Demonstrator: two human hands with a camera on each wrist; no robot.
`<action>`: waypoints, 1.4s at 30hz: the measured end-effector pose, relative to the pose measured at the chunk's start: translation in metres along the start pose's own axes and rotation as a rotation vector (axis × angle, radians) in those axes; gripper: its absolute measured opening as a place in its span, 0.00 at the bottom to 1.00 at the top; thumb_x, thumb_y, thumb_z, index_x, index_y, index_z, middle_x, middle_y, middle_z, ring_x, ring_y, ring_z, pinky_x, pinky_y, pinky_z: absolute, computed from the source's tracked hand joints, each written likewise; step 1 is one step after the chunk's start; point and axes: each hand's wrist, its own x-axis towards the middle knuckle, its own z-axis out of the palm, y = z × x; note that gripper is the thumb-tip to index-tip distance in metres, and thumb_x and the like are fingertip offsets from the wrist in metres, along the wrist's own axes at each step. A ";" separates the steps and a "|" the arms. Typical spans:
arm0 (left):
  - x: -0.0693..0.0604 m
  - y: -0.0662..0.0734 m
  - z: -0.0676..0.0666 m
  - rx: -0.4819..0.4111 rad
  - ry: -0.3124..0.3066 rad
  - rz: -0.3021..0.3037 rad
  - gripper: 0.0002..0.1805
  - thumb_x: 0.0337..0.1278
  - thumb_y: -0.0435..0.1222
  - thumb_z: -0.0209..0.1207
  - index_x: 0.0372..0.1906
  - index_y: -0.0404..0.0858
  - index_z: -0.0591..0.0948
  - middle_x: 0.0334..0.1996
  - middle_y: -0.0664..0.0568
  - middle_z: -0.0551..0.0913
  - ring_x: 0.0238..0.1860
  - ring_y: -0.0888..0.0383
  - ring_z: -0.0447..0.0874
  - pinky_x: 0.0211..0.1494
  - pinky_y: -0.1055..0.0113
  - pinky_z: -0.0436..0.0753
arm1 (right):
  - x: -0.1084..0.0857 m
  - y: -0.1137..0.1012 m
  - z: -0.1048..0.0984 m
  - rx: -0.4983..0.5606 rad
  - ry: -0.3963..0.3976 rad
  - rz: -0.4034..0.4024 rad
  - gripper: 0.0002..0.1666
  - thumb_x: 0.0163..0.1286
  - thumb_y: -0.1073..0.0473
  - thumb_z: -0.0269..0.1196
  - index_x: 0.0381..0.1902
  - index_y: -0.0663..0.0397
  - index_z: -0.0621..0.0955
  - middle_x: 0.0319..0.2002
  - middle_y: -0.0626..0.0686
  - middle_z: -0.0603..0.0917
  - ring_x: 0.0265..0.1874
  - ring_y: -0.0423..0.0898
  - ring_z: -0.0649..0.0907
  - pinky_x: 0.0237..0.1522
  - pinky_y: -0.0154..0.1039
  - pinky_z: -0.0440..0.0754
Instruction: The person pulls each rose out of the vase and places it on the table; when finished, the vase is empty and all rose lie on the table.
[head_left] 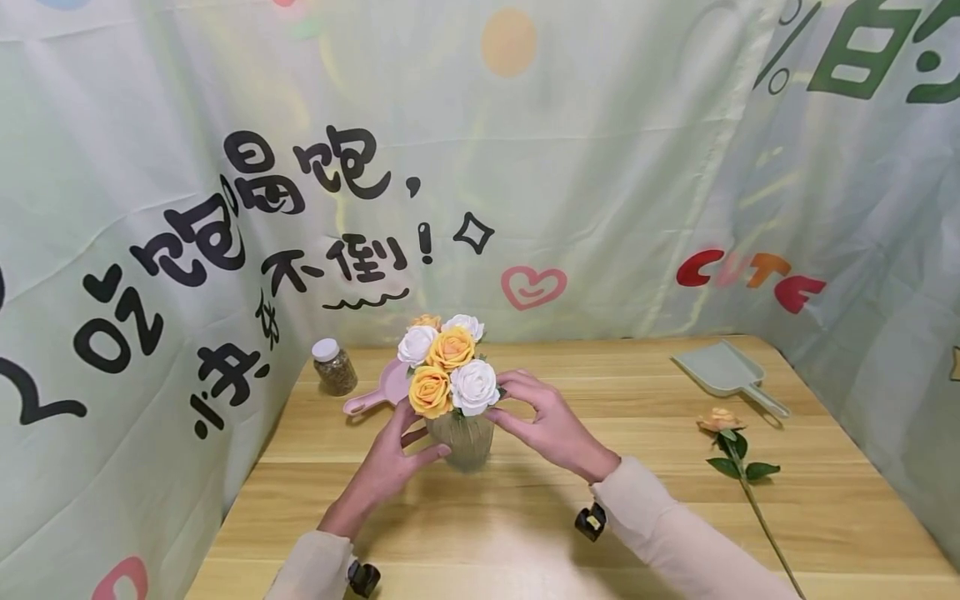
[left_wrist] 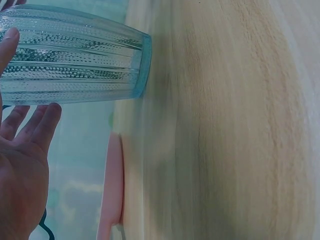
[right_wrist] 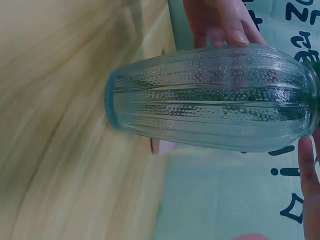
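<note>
A ribbed, dimpled clear glass vase (head_left: pixel 463 442) stands upright on the wooden table, filled with yellow roses (head_left: pixel 452 347) and white roses (head_left: pixel 475 387). My left hand (head_left: pixel 393 450) holds the vase from its left, thumb on the near side; in the left wrist view its fingers (left_wrist: pixel 46 127) lie along the far side of the glass (left_wrist: pixel 75 60). On the other side, my right hand (head_left: pixel 551 421) is at the edge of the front white rose, thumb and forefinger apart beside the vase's neck. Blooms hide the vase's mouth (right_wrist: pixel 312 95) from above.
A white-lidded jar (head_left: pixel 335 369) stands at the back left, near a pink dustpan-like scoop (head_left: pixel 390 385) partly behind the roses. At right lie a grey-green dustpan (head_left: pixel 718 369) and a single orange rose (head_left: pixel 742 467) with a long stem. Printed cloth (head_left: pixel 600 208) surrounds the table.
</note>
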 end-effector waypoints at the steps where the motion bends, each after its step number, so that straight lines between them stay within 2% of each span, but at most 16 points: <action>1: 0.000 0.000 0.000 -0.002 -0.001 0.001 0.53 0.65 0.38 0.76 0.87 0.50 0.57 0.85 0.46 0.63 0.82 0.35 0.67 0.80 0.40 0.78 | 0.002 0.000 0.002 -0.019 0.004 -0.013 0.14 0.74 0.65 0.73 0.55 0.49 0.91 0.61 0.48 0.89 0.65 0.46 0.84 0.69 0.45 0.87; 5: 0.000 -0.001 0.000 -0.019 0.001 0.000 0.54 0.65 0.38 0.76 0.87 0.55 0.56 0.86 0.49 0.63 0.82 0.38 0.67 0.81 0.43 0.79 | 0.009 -0.001 0.008 -0.057 0.009 -0.063 0.09 0.72 0.68 0.74 0.47 0.53 0.92 0.60 0.51 0.89 0.64 0.50 0.83 0.71 0.49 0.85; 10: 0.000 -0.002 -0.001 -0.033 -0.005 0.021 0.54 0.66 0.36 0.76 0.88 0.57 0.56 0.84 0.47 0.65 0.82 0.37 0.67 0.80 0.41 0.79 | 0.012 -0.001 0.016 -0.160 -0.011 -0.186 0.06 0.69 0.70 0.74 0.38 0.54 0.91 0.56 0.53 0.90 0.59 0.51 0.84 0.66 0.48 0.87; 15: 0.000 -0.003 -0.001 -0.034 0.000 0.012 0.51 0.67 0.37 0.76 0.87 0.52 0.58 0.84 0.45 0.66 0.82 0.36 0.67 0.80 0.39 0.79 | 0.012 -0.002 0.022 -0.280 -0.006 -0.313 0.08 0.66 0.69 0.76 0.38 0.52 0.92 0.54 0.53 0.90 0.56 0.50 0.84 0.60 0.49 0.87; 17: 0.000 -0.003 -0.001 -0.033 0.002 -0.002 0.50 0.67 0.37 0.76 0.85 0.49 0.60 0.84 0.45 0.65 0.82 0.36 0.66 0.80 0.40 0.79 | 0.013 -0.004 0.025 -0.311 -0.010 -0.328 0.07 0.67 0.67 0.77 0.40 0.52 0.92 0.54 0.53 0.90 0.55 0.50 0.84 0.59 0.50 0.85; 22: 0.000 -0.001 -0.001 -0.041 0.002 -0.009 0.50 0.67 0.38 0.76 0.85 0.46 0.59 0.84 0.44 0.65 0.83 0.37 0.65 0.81 0.40 0.78 | 0.015 -0.011 0.029 -0.330 -0.033 -0.286 0.05 0.71 0.64 0.75 0.43 0.52 0.92 0.53 0.50 0.90 0.54 0.47 0.82 0.58 0.48 0.83; 24: 0.000 -0.001 0.000 -0.042 -0.001 -0.002 0.51 0.67 0.37 0.76 0.86 0.47 0.58 0.84 0.43 0.64 0.83 0.36 0.65 0.81 0.40 0.78 | 0.016 -0.013 0.029 -0.300 -0.020 -0.269 0.06 0.71 0.66 0.74 0.43 0.54 0.92 0.52 0.50 0.91 0.53 0.47 0.82 0.58 0.46 0.84; 29: 0.000 0.000 0.000 -0.027 -0.001 0.009 0.54 0.67 0.37 0.76 0.88 0.52 0.55 0.85 0.44 0.64 0.82 0.36 0.66 0.80 0.39 0.79 | 0.019 -0.017 0.022 -0.176 0.078 -0.253 0.09 0.69 0.76 0.71 0.42 0.60 0.91 0.52 0.55 0.91 0.50 0.50 0.84 0.54 0.44 0.89; 32: 0.001 0.000 0.000 -0.024 0.003 0.005 0.53 0.66 0.37 0.76 0.88 0.53 0.56 0.85 0.46 0.65 0.82 0.37 0.67 0.80 0.41 0.79 | 0.022 -0.022 0.015 -0.079 0.127 -0.202 0.11 0.70 0.76 0.70 0.46 0.62 0.91 0.57 0.58 0.91 0.59 0.52 0.86 0.66 0.44 0.88; 34: 0.001 0.001 0.000 -0.025 0.004 -0.001 0.53 0.66 0.37 0.76 0.87 0.52 0.56 0.84 0.46 0.65 0.82 0.38 0.67 0.80 0.42 0.79 | 0.025 -0.027 0.010 -0.005 0.159 -0.160 0.13 0.71 0.75 0.70 0.50 0.62 0.91 0.62 0.59 0.89 0.67 0.51 0.83 0.77 0.45 0.80; 36: 0.001 0.001 0.000 -0.029 0.001 -0.002 0.54 0.66 0.37 0.76 0.88 0.51 0.56 0.84 0.45 0.65 0.82 0.37 0.67 0.81 0.43 0.78 | 0.028 -0.032 0.004 0.085 0.192 -0.132 0.16 0.72 0.75 0.69 0.56 0.64 0.89 0.68 0.60 0.86 0.74 0.50 0.79 0.85 0.46 0.72; 38: 0.001 0.001 0.001 -0.032 0.000 -0.003 0.54 0.65 0.38 0.76 0.88 0.50 0.56 0.85 0.45 0.64 0.82 0.37 0.67 0.81 0.43 0.78 | 0.032 -0.035 -0.002 0.175 0.224 -0.122 0.16 0.73 0.76 0.67 0.57 0.68 0.88 0.67 0.57 0.86 0.74 0.47 0.79 0.84 0.44 0.72; 42: 0.001 0.001 0.001 -0.032 0.003 -0.006 0.54 0.65 0.38 0.77 0.88 0.49 0.56 0.85 0.43 0.64 0.82 0.36 0.67 0.81 0.42 0.78 | 0.037 -0.038 -0.015 0.303 0.282 -0.131 0.13 0.72 0.80 0.64 0.54 0.77 0.84 0.62 0.46 0.86 0.68 0.43 0.83 0.77 0.40 0.81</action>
